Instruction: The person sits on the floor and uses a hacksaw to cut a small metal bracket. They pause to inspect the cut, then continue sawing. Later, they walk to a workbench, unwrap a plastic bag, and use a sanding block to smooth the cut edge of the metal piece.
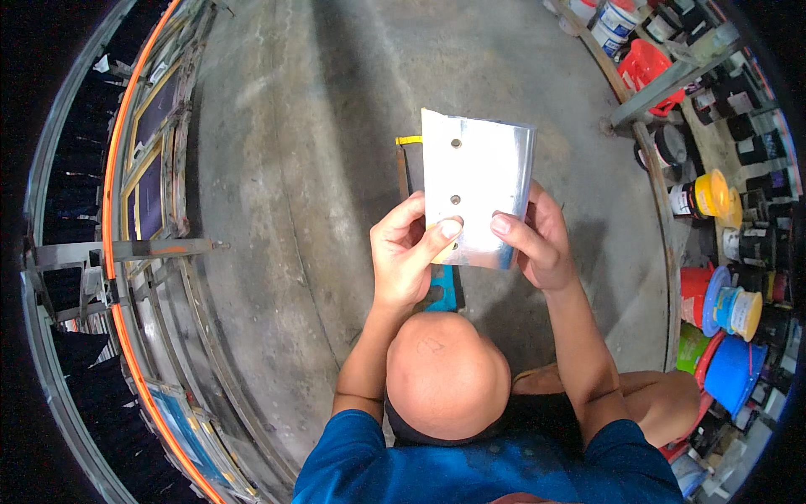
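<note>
A shiny silver metal plate [483, 172] is held up in front of me, with a few small round holes in a line down its left side. Its right edge looks folded or rounded. My left hand [411, 248] is closed on the lower left edge, the thumb lying on the face by the lowest hole. On the lower right, my right hand [544, 244] grips the plate, thumb on the face and fingers behind. Partly hidden beneath the plate is a tool with a blue cut-out handle [442, 290] and a yellow end [409, 141]; its kind is unclear.
My bent knee [447, 374] rises just below the plate. Grey concrete floor [277, 193] lies around. A shelf on the right holds several tubs, a red basket [646, 71] and a blue bucket [735, 376]. Metal racks with frames and an orange hose [109, 193] line the left.
</note>
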`<state>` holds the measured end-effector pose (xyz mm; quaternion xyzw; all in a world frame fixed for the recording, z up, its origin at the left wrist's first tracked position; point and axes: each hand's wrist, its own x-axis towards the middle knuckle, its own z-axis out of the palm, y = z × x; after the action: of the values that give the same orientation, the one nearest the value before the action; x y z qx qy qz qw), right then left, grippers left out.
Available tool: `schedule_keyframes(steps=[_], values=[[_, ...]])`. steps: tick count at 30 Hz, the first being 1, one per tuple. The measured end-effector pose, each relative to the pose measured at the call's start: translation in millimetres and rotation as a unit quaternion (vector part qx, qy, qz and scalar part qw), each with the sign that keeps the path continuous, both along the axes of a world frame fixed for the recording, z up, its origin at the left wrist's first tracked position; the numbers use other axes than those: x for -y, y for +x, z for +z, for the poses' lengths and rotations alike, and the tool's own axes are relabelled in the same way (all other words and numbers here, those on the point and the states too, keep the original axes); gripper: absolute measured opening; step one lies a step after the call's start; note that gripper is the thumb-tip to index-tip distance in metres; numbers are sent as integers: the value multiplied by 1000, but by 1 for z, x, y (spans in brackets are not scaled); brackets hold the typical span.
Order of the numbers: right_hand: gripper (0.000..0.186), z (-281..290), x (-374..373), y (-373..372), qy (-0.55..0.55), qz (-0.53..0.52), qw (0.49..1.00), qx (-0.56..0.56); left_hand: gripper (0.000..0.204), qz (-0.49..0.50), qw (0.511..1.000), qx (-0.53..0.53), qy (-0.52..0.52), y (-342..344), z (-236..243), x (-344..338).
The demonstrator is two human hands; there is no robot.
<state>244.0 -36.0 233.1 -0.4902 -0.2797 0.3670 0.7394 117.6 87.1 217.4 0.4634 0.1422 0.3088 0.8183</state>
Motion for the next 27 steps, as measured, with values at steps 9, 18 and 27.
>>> schedule_keyframes(steps=[9,18,27], values=[[45,4,-1,-5,18,-17,999,-40,41,2,1000,13,-12,3,-2,1],[40,14,-6,-15,3,-82,997,-11,56,-7,998,40,-47,9,-8,0],[34,26,-3,-26,-11,-109,989,95,54,-93,962,88,-242,17,-31,3]])
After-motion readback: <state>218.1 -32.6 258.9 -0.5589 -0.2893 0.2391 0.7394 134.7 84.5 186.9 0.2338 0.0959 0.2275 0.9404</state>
